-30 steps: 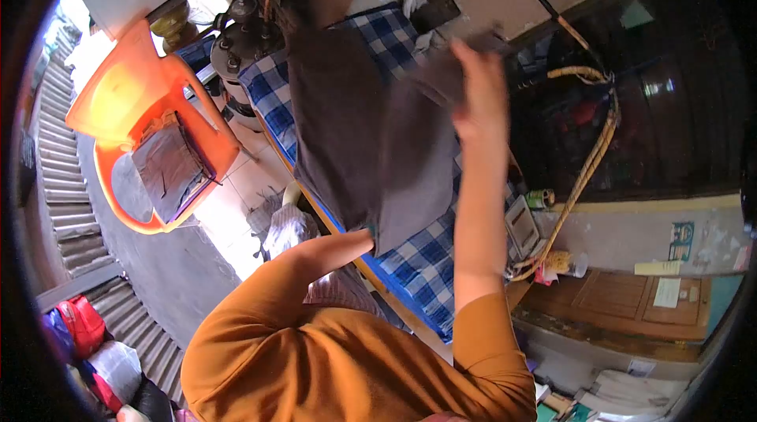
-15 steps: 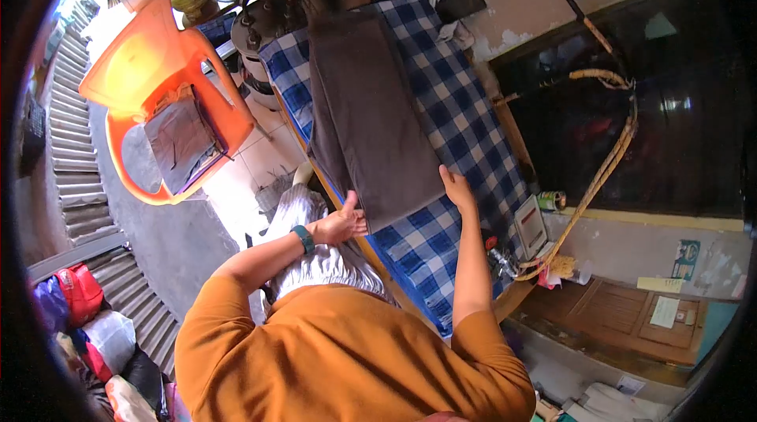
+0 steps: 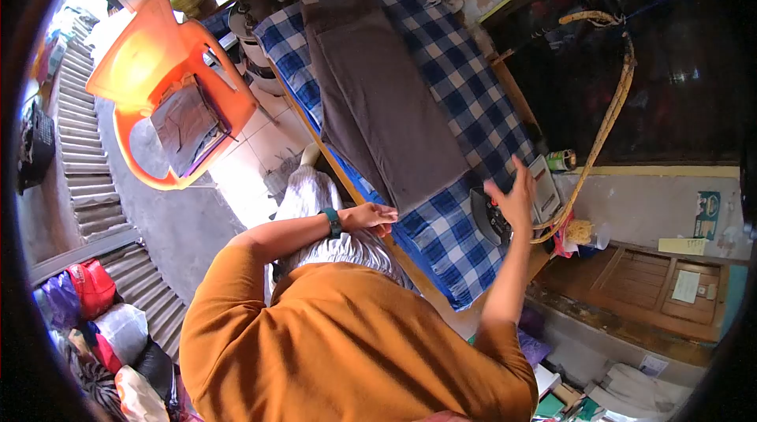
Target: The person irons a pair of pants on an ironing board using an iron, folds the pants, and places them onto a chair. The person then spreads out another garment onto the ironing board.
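A long dark grey-brown folded garment (image 3: 386,98), possibly trousers, lies flat on a blue-and-white checked cloth (image 3: 449,51) spread over a table. My left hand (image 3: 372,218) is at the garment's near left corner, fingers curled together with the tips against the fabric. Further right, my right hand (image 3: 514,199) is raised with thumb and fingers apart, holding nothing. It is just over an iron (image 3: 490,218), dark with a red part, which stands on the checked cloth and is partly hidden by the hand.
An orange plastic chair (image 3: 229,110) to the left carries folded dark clothes (image 3: 188,124). A pale panel-like object (image 3: 546,189) and a green can (image 3: 561,160) stand beyond the iron. A thick cord (image 3: 611,118) hangs at right. Bags (image 3: 118,339) are piled at lower left.
My right hand has left the garment's near edge and moved right to the iron, fingers spreading. My left hand has gone from spread to curled at the corner. The view has shifted slightly.
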A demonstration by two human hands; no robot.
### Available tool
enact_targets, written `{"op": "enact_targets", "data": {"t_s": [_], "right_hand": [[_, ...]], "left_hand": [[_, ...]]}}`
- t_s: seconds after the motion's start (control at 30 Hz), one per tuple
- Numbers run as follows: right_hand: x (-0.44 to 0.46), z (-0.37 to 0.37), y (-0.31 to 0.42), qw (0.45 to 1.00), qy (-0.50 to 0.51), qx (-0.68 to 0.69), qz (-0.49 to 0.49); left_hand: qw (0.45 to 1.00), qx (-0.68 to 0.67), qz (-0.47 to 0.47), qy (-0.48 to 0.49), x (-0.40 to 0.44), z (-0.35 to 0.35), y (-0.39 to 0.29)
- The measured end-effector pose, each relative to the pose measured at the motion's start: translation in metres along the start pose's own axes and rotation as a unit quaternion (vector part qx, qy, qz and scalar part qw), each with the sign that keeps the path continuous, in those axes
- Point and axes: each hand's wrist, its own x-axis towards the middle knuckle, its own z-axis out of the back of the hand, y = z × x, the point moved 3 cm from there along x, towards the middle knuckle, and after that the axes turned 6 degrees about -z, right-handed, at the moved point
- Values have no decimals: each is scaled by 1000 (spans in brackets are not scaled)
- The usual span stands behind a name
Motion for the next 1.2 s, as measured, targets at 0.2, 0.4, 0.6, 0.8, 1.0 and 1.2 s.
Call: {"op": "enact_targets", "data": {"t_s": [0.2, 0.4, 0.6, 0.8, 1.0, 1.2], "right_hand": [[-41, 0, -122, 952, 277, -129, -19], [-26, -30, -139, 957, 217, 161, -103], [-24, -45, -112, 821, 60, 390, -413], [-46, -27, 3, 852, 175, 302, -391], [-30, -122, 94, 962, 163, 162, -150], [59, -142, 202, 960, 209, 157, -102]], "left_hand": [[990, 44, 50, 122, -12, -3, -3], [959, 194, -4, 205, 13, 16, 21], [948, 251, -195, 22, -22, 56, -101], [555, 359, -375, -650, -18, 223, -189], [782, 104, -295, -539, -4, 286, -217], [637, 372, -357, -573, -26, 281, -270]]}}
